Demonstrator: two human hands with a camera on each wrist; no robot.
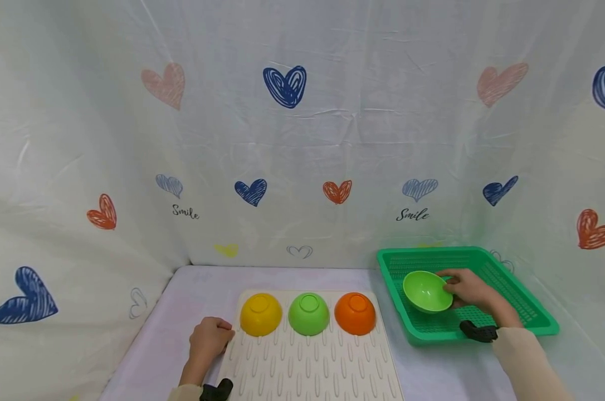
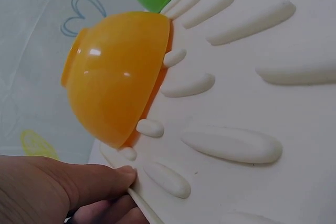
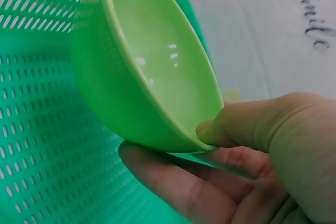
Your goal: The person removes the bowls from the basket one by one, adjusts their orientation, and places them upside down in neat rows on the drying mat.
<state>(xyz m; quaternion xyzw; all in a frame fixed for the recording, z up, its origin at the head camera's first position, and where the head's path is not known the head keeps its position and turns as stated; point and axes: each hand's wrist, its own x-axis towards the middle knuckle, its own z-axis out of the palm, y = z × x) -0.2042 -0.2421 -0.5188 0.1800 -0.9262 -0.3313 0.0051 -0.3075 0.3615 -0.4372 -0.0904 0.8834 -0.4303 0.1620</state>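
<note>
A light green bowl (image 1: 427, 292) is tilted, hollow side up, over the green basket (image 1: 418, 336). My right hand (image 1: 470, 291) pinches its rim, thumb inside and fingers beneath, as the right wrist view shows. On the cream ridged mat (image 1: 307, 367) three bowls lie upside down in a row: a yellow bowl (image 1: 260, 315), a second green bowl (image 1: 309, 314) and an orange bowl (image 1: 355, 314). My left hand (image 1: 208, 341) grips the mat's left edge beside the yellow bowl, the thumb (image 2: 113, 179) on top and the other fingers partly hidden underneath.
The basket stands right of the mat on a white-covered table (image 1: 192, 289). Behind and at both sides hangs a pale curtain (image 1: 332, 139) printed with hearts. Dark straps (image 1: 478, 332) sit at both wrists.
</note>
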